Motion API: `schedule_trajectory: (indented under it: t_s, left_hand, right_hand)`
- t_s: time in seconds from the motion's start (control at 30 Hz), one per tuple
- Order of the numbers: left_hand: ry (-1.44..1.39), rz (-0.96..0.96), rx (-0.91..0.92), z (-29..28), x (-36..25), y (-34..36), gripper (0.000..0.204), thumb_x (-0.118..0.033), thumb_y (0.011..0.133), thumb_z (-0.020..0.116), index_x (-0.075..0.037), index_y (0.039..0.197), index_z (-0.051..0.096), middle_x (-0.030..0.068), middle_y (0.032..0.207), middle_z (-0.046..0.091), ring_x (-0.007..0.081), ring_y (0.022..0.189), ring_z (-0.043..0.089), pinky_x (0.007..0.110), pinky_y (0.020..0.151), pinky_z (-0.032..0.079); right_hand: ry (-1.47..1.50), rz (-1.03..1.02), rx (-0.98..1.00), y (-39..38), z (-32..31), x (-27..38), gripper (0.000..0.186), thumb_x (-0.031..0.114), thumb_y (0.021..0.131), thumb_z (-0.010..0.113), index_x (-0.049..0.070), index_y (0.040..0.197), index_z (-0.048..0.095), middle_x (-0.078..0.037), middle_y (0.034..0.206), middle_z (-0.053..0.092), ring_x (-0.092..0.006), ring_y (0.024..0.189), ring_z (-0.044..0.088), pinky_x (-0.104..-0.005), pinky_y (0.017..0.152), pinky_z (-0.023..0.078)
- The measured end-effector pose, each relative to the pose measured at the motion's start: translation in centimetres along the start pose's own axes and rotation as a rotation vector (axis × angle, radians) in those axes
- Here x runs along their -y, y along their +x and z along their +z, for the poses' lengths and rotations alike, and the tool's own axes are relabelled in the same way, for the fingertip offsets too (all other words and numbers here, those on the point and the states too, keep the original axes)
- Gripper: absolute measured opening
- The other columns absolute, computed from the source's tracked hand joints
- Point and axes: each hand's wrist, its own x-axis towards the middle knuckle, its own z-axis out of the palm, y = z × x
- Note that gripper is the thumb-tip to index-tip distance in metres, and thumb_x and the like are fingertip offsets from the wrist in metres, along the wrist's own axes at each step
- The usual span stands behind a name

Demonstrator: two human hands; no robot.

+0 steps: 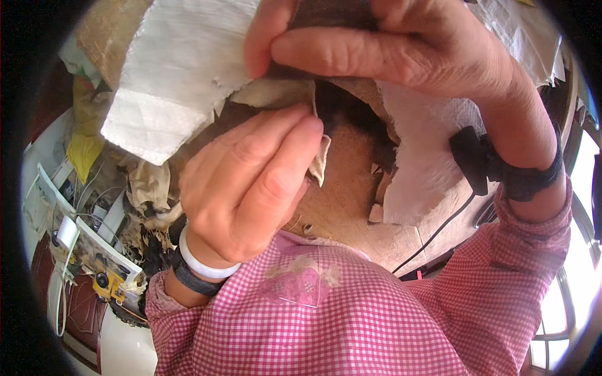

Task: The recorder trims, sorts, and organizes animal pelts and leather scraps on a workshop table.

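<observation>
Strip (pixel 276 93), pale and bent, is what we see in the head view at the left hand (pixel 251 178), above the tan surface (pixel 345 182); part of it shows above the fingers and a curled end below the fingertips. The left fingers lie together, clamped on it; we cannot see the thumb. The right hand (pixel 426 53), higher up, grips a dark piece (pixel 332 14) with its thumb stretched along the lower side and its fingers bent round it, partly cut off by the upper edge. We cannot tell whether the dark piece and the strip are joined. To the left of the hands we find a white sheet (pixel 175 75) with a ragged edge; another torn sheet (pixel 426 156) lies below the right hand, beside a dark opening (pixel 357 113).
</observation>
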Motion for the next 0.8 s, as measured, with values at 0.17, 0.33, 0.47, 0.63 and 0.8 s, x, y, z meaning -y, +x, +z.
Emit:
schedule_trajectory:
  t_s: [0.17,0.33,0.47,0.63,0.8]
  left_hand:
    - [-0.074,-0.038,0.019,-0.5,-0.3,0.4,0.030,0.004,0.078,0.067,0.005,0.107,0.060,0.0201,0.096,0.069,0.0331,0.088,0.068,0.036,0.077,0.055]
    - [-0.169,-0.170,-0.016,-1.1,-0.3,0.2,0.022,-0.002,0.084,0.067,0.005,0.104,0.060,0.0208,0.094,0.069,0.0332,0.086,0.069,0.037,0.078,0.055]
    - [-0.176,-0.171,-0.023,-0.6,-0.4,-0.1,0.021,-0.003,0.085,0.067,0.005,0.103,0.061,0.0209,0.093,0.069,0.0321,0.086,0.069,0.036,0.078,0.055]
    - [-0.117,-0.201,0.017,-0.7,-0.9,0.5,0.020,-0.004,0.084,0.068,0.004,0.100,0.061,0.0204,0.094,0.069,0.0306,0.086,0.070,0.034,0.077,0.054]
    - [-0.419,-0.437,-0.231,-1.2,-0.6,-1.5,0.018,-0.004,0.090,0.060,0.007,0.103,0.053,0.0261,0.104,0.065,0.0274,0.095,0.065,0.035,0.085,0.051]
  right_hand:
    - [-0.281,0.032,0.084,-0.5,-0.9,3.1,0.018,0.015,0.095,0.060,-0.002,0.093,0.063,-0.008,0.065,0.055,-0.0117,0.057,0.048,-0.0296,0.054,0.041]
    - [-0.192,0.154,0.102,-0.5,-0.1,2.7,0.016,0.015,0.095,0.060,-0.001,0.094,0.062,-0.008,0.069,0.058,-0.0138,0.060,0.051,-0.0304,0.058,0.043]
    - [0.219,-0.135,-0.003,-0.6,0.5,-1.2,0.016,0.015,0.094,0.061,-0.001,0.093,0.061,-0.007,0.071,0.059,-0.0145,0.062,0.052,-0.0308,0.060,0.044]
    - [-0.345,0.134,0.056,-0.7,0.4,2.1,0.014,0.012,0.093,0.061,-0.002,0.092,0.062,-0.013,0.075,0.062,-0.0240,0.063,0.057,-0.0335,0.059,0.045]
    - [-0.033,-0.077,-0.014,-1.1,0.8,-1.1,0.015,0.011,0.091,0.063,-0.003,0.089,0.063,-0.017,0.076,0.062,-0.0294,0.063,0.059,-0.0359,0.057,0.045]
